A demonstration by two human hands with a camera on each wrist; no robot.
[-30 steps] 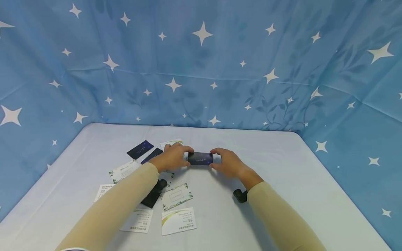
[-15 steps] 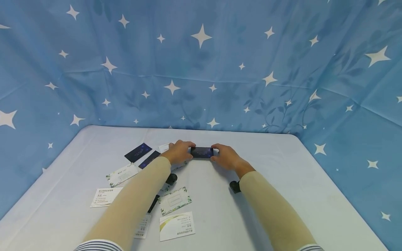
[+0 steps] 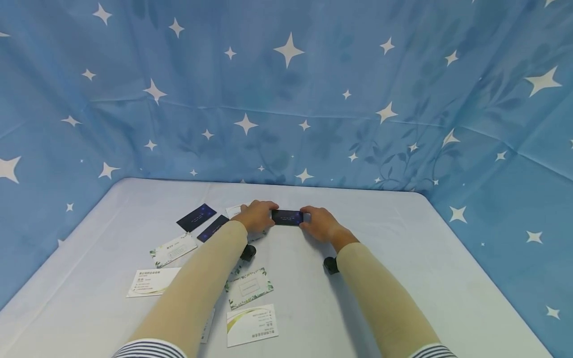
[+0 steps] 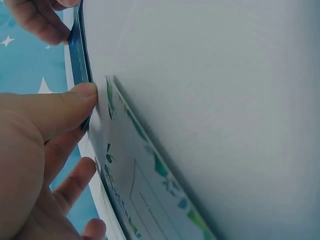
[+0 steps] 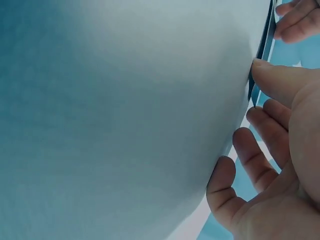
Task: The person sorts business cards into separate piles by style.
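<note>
- Left hand has its thumb and fingers pinching the left short end of the dark card stack; the left wrist view shows the thumb tip pressed right on the stack's edge.
- Right hand mirrors it, nipping the right short end, thumb on the near edge, the other fingers loosely curled beyond.
- The stack sits toward the far edge of the surface, about mid-width, low against the cloth.
- Judging by its look: light, thin card, stiff along its length but quick to bend, and a glossy face that could let cards slide apart. The short ends, squeezed evenly, look like the safest hold.
- Just left, two loose dark cards lie flat; nearer the left edge and near edge, white cards with green leaf borders lie scattered.
- Pale, smooth cloth on the surface; a blue star-print curtain hangs behind.
</note>
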